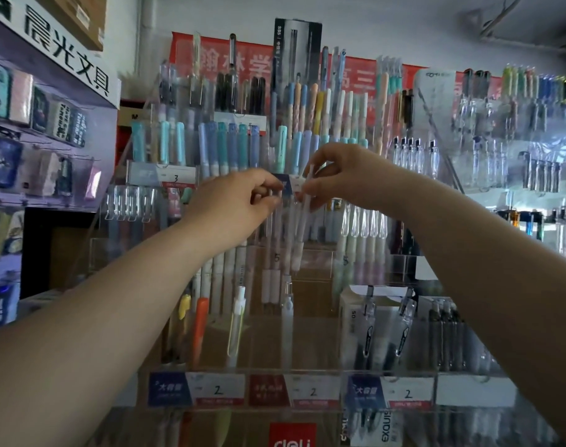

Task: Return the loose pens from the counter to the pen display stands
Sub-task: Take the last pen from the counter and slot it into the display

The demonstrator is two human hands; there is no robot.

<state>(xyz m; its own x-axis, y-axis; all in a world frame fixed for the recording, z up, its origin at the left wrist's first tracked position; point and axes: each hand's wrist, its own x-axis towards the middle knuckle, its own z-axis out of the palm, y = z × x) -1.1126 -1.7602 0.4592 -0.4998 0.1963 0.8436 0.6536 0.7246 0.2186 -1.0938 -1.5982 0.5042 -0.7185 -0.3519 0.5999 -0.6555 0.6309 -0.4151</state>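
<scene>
Both arms are raised to the tiered clear acrylic pen display stand (307,371), at a middle tier. The right hand (346,175) pinches a slim pale translucent pen (302,204) near its top between thumb and fingertips; the pen stands close to upright, slightly tilted, its lower end down among the pale pens in the compartment (294,262) marked 5. The left hand (239,201) is closed in a pinch just beside it, fingers at the tops of the neighbouring pens in that same compartment; whether it grips one or merely steadies the row cannot be told. The two hands are near each other, not touching. Judgement: one pen is at the point of being seated in its slot, insertion not yet complete. The counter does not appear in this view, so the number of loose pens remaining cannot be assessed. Lower tiers, with price labels (217,390) marked 2, show partly filled compartments.
</scene>
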